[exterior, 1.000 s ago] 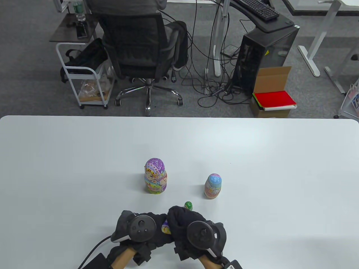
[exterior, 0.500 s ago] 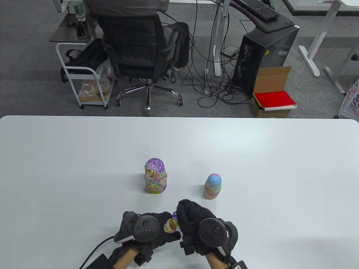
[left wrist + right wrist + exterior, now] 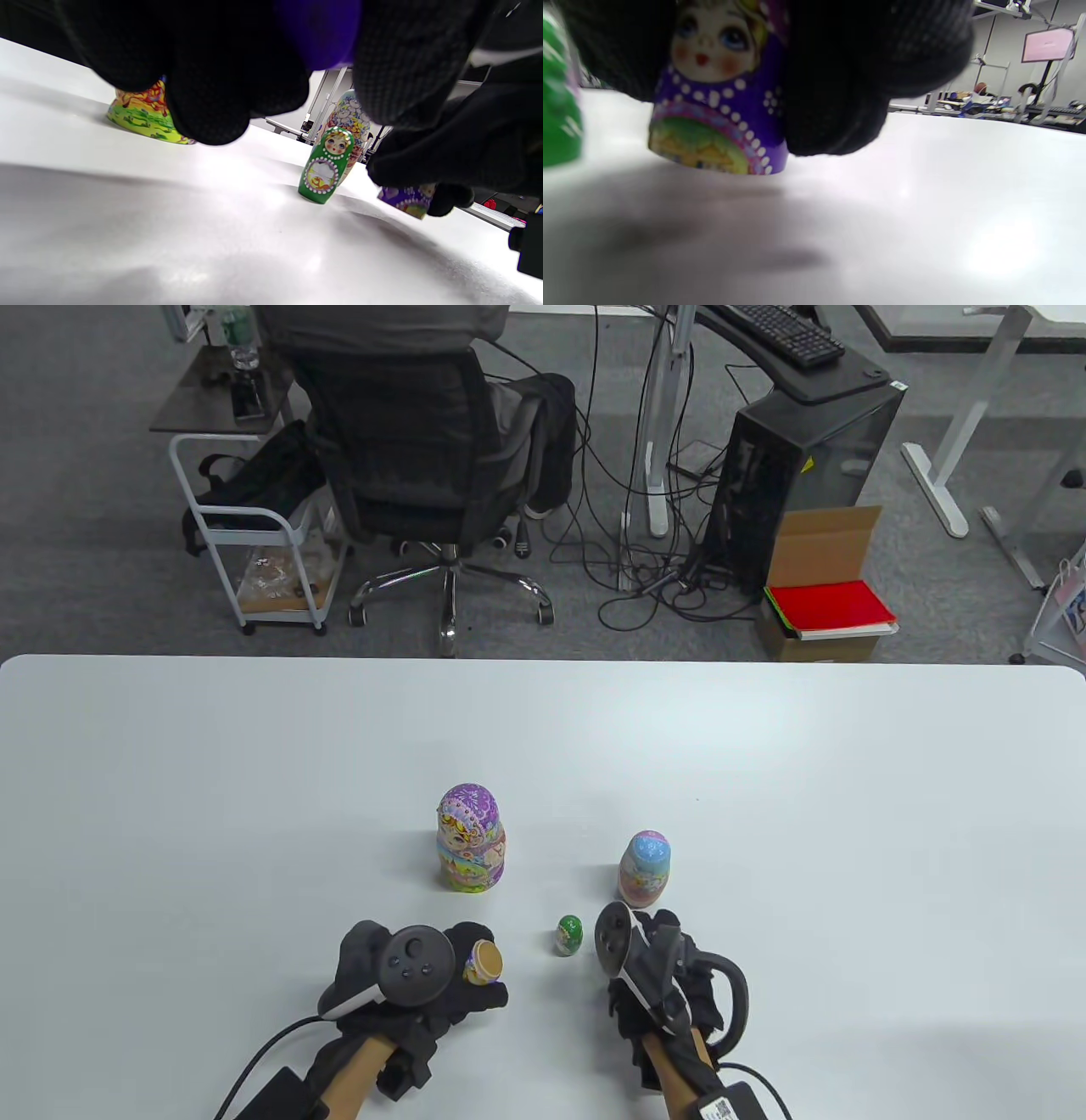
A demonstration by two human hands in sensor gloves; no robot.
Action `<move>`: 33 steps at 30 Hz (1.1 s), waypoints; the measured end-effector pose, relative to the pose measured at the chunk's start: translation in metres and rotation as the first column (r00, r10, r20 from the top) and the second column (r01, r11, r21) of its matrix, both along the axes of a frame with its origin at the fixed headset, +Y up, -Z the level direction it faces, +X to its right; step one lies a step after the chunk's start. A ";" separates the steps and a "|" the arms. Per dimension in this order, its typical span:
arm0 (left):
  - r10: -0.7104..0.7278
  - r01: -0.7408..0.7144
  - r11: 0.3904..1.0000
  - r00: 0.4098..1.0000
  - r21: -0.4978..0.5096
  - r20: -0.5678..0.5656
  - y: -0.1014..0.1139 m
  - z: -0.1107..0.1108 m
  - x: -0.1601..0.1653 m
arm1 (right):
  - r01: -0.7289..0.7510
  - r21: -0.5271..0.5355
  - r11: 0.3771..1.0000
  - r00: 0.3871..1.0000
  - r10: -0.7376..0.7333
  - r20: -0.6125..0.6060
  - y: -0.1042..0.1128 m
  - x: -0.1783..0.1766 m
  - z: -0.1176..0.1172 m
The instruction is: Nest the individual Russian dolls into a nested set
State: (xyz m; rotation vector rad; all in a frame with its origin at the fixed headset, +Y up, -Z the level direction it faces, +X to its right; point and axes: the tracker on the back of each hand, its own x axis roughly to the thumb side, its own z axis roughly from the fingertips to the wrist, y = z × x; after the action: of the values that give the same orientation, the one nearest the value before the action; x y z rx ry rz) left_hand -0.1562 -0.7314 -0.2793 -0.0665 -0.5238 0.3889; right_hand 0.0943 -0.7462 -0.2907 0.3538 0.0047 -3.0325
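Note:
My left hand [image 3: 458, 980] grips the lower half of a small purple doll [image 3: 484, 963], its bare wooden hollow facing up. My right hand [image 3: 649, 963] holds that doll's upper half [image 3: 721, 106], with the painted face, just above the table; it also shows in the left wrist view [image 3: 407, 202]. A tiny green doll [image 3: 569, 935] stands upright on the table between my hands and also shows in the left wrist view [image 3: 324, 166]. A large purple doll [image 3: 471, 848] stands further back on the left. A medium blue and pink doll [image 3: 645, 869] stands just beyond my right hand.
The white table [image 3: 254, 780] runs wide on both sides and to its far edge. Beyond it are an office chair [image 3: 424, 458], a white cart [image 3: 254, 551], a computer tower [image 3: 806, 466] and a cardboard box [image 3: 827, 585] on the floor.
The small purple doll has come apart in two halves. My right hand moved right with the upper half and turned on its side; my left shifted slightly left. The green doll is uncovered.

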 end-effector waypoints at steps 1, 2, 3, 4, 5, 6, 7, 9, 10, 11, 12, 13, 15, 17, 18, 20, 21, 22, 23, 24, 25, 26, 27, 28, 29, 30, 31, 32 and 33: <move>-0.003 0.003 1.000 1.000 0.003 -0.003 0.000 0.000 0.000 | -0.034 -0.003 0.999 0.999 0.034 0.012 -0.005 0.001 -0.002; -0.004 0.004 1.000 1.000 0.004 -0.008 0.000 -0.001 -0.001 | -0.048 -0.012 0.999 0.999 0.048 0.015 -0.008 0.003 -0.003; -0.004 0.004 1.000 1.000 0.002 -0.009 0.000 -0.001 -0.001 | -0.046 -0.024 0.999 0.999 0.047 0.016 -0.010 0.003 -0.004; -0.002 0.002 1.000 1.000 0.002 -0.011 0.000 -0.001 -0.001 | -0.049 -0.016 0.999 0.999 0.049 0.016 -0.011 0.003 -0.005; 0.000 0.000 1.000 1.000 0.002 -0.013 0.000 -0.001 -0.002 | -0.053 -0.013 0.999 0.998 0.053 0.015 -0.011 0.003 -0.005; 0.000 0.000 1.000 1.000 0.002 -0.018 0.000 -0.001 -0.002 | -0.058 -0.021 0.998 0.998 0.059 0.013 -0.010 0.002 -0.004; -0.001 0.001 1.000 1.000 0.004 -0.022 0.000 -0.002 -0.003 | -0.058 -0.028 0.998 0.998 0.058 0.011 -0.008 0.001 -0.003; -0.014 0.014 1.000 0.999 0.003 -0.031 0.000 -0.002 -0.004 | -0.048 -0.022 0.999 0.998 0.049 0.049 0.005 -0.003 0.003; -0.017 0.017 1.000 0.999 0.002 -0.034 0.000 -0.002 -0.004 | -0.041 0.011 0.999 0.998 0.040 0.053 0.012 -0.005 0.006; -0.023 0.023 1.000 0.999 0.002 -0.040 0.000 -0.003 -0.005 | -0.029 0.103 0.994 0.999 0.026 0.037 0.022 -0.008 0.012; -0.029 0.029 1.000 0.999 -0.001 -0.043 0.000 -0.003 -0.005 | -0.022 0.172 0.985 1.000 0.019 0.020 0.029 -0.012 0.016; -0.036 0.036 0.999 0.998 -0.007 -0.045 -0.001 -0.004 -0.005 | 0.002 0.259 0.966 0.999 0.008 -0.037 0.036 -0.018 0.021; -0.038 0.038 0.999 0.998 -0.012 -0.048 -0.001 -0.005 -0.005 | 0.066 0.299 0.952 0.987 -0.018 -0.160 0.040 -0.027 0.025; -0.054 0.053 0.998 0.997 -0.019 -0.050 -0.003 -0.006 -0.004 | 0.104 0.219 0.970 0.974 -0.055 -0.221 0.033 -0.041 0.023; -0.060 0.059 0.998 0.997 -0.021 -0.048 -0.003 -0.006 -0.003 | 0.070 0.155 0.985 0.970 -0.032 -0.239 0.028 -0.048 0.020; -0.075 0.074 0.997 0.997 -0.034 -0.035 -0.004 -0.006 -0.002 | -0.015 0.107 0.994 0.960 0.044 -0.278 0.018 -0.057 0.011; -0.082 0.081 0.996 0.996 -0.044 -0.027 -0.005 -0.006 -0.002 | -0.043 0.096 0.994 0.957 0.069 -0.281 0.014 -0.060 0.008; -0.086 0.085 0.995 0.996 -0.049 -0.022 -0.005 -0.006 -0.001 | -0.055 0.086 0.995 0.957 0.077 -0.281 0.011 -0.061 0.006; -0.090 0.089 0.995 0.996 -0.053 -0.018 -0.006 -0.006 -0.001 | -0.067 0.079 0.995 0.959 0.086 -0.271 0.008 -0.062 0.003; -0.092 0.091 0.994 0.996 -0.055 -0.017 -0.006 -0.006 -0.001 | -0.069 0.076 0.995 0.961 0.087 -0.263 0.007 -0.063 0.002; -0.096 0.095 0.994 0.995 -0.059 -0.016 -0.006 -0.007 -0.001 | -0.057 0.074 0.996 0.963 0.075 -0.259 0.005 -0.062 0.000; -0.096 0.095 0.994 0.995 -0.061 -0.016 -0.007 -0.007 -0.001 | -0.038 0.088 0.995 0.965 0.059 -0.255 0.005 -0.062 0.000; -0.097 0.095 0.993 0.995 -0.065 -0.017 -0.007 -0.008 -0.001 | -0.008 0.111 0.994 0.967 0.036 -0.253 0.004 -0.062 0.000; -0.097 0.096 0.993 0.995 -0.067 -0.017 -0.008 -0.008 -0.001 | 0.000 0.114 0.993 0.967 0.029 -0.251 0.004 -0.061 0.000; -0.100 0.098 0.993 0.995 -0.071 -0.015 -0.008 -0.008 -0.001 | 0.011 0.125 0.992 0.964 0.023 -0.265 0.004 -0.061 0.000; -0.103 0.102 0.992 0.995 -0.076 -0.011 -0.009 -0.008 -0.001 | 0.031 0.137 0.990 0.963 0.007 -0.270 0.005 -0.059 0.001; -0.104 0.103 0.992 0.995 -0.078 -0.008 -0.009 -0.009 -0.001 | 0.056 0.154 0.987 0.963 -0.013 -0.268 0.008 -0.057 0.003; -0.104 0.103 0.992 0.995 -0.078 -0.008 -0.009 -0.008 -0.001 | 0.091 0.169 0.981 0.960 -0.041 -0.276 0.013 -0.055 0.004; -0.101 0.100 0.992 0.995 -0.075 -0.010 -0.009 -0.008 -0.001 | 0.151 0.179 0.972 0.952 -0.094 -0.292 0.018 -0.052 0.007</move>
State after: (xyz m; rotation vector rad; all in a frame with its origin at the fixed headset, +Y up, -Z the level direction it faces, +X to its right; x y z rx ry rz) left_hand -0.1575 -0.7399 -0.2875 -0.1611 -0.4907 0.3104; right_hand 0.0427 -0.7283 -0.2839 -0.0731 0.3195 -3.1850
